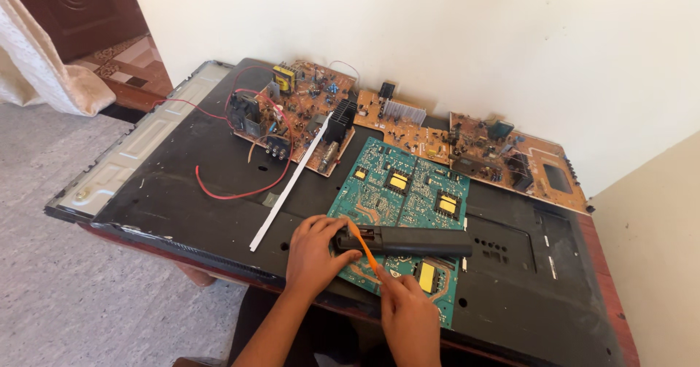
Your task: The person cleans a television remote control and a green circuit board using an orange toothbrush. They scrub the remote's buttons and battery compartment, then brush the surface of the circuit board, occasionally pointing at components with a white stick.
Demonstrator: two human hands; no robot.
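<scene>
A long black bar-shaped device lies across a green circuit board with yellow transformers. My left hand grips the bar's left end. My right hand holds a thin orange tool, and its tip touches the bar's left end beside my left fingers. Both rest on the black back panel of a flat screen laid face down on a table.
Three brown circuit boards sit at the back: one with red wires, a middle one with a heatsink, one at right. A white strip lies diagonally. A wall stands behind, grey floor at left.
</scene>
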